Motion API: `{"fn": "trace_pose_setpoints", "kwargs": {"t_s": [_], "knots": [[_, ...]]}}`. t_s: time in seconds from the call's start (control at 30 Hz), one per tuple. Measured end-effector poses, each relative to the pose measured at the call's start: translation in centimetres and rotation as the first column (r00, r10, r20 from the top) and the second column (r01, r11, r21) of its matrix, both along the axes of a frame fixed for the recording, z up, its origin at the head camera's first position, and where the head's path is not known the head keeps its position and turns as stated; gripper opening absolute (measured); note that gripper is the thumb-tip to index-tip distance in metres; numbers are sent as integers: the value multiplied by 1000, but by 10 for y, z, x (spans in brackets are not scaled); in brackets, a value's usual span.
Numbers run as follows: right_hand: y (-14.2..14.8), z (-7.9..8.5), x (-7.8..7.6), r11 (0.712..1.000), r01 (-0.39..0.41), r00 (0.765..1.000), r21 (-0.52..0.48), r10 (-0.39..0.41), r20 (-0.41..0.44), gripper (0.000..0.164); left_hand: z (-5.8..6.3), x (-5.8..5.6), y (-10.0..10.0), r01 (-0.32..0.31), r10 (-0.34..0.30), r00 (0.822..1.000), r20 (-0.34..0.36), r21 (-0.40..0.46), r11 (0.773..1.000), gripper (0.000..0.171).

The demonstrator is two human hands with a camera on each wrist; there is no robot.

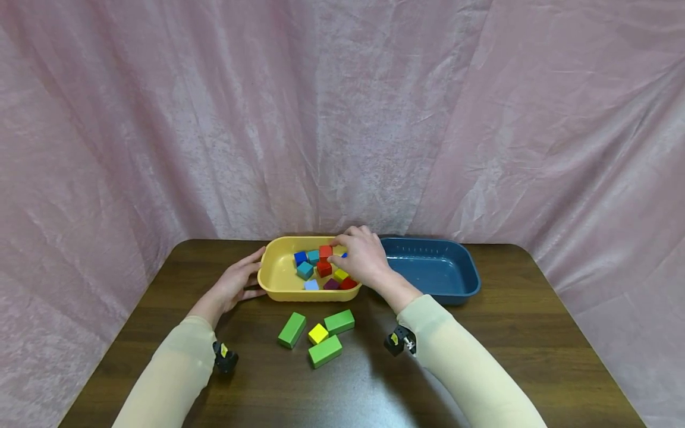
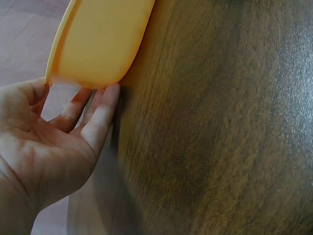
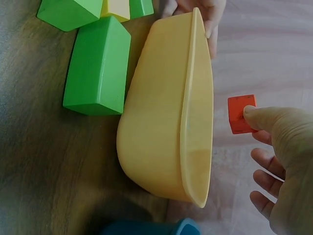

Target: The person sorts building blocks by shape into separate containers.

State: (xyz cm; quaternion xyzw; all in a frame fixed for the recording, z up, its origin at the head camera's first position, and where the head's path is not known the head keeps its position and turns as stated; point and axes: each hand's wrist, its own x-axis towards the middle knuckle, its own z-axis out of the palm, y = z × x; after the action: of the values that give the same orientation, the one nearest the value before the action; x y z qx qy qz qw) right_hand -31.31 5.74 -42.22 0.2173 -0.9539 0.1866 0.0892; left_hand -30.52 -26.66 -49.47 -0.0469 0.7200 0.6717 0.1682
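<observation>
Between its thumb and fingertips, my right hand pinches a red cube, raised over the right half of a yellow tray. The other fingers of that hand hang apart from the cube in the right wrist view. At the tray's left end is my left hand, its fingers spread and touching the outside of the end wall, with one fingertip right at the rim. Inside the tray lie several small cubes: teal, blue, light blue, yellow, dark purple and red.
A blue tray stands to the right of the yellow one, partly behind my right forearm. In front lie green blocks around a yellow cube on the brown wooden table. A pink curtain hangs behind.
</observation>
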Motion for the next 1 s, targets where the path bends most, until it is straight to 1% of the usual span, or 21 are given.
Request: {"fn": "trace_pose_setpoints", "kwargs": {"t_s": [0.13,0.37,0.67,1.0], "knots": [[-2,-1,-1,1000,0,1000,-1,0,3,36,0,0,0,-7,7,1000,9,-2,1000,55],[-1,-3,-1,1000,0,1000,-10,0,16,44,0,-1,1,-7,7,1000,7,-1,1000,56],[7,-4,-1,1000,19,1000,-15,-19,11,43,1,0,1,-6,6,1000,4,3,1000,56],[9,-2,3,1000,7,1000,-9,-7,-4,44,1,2,0,7,-7,1000,-2,-9,1000,56]]}}
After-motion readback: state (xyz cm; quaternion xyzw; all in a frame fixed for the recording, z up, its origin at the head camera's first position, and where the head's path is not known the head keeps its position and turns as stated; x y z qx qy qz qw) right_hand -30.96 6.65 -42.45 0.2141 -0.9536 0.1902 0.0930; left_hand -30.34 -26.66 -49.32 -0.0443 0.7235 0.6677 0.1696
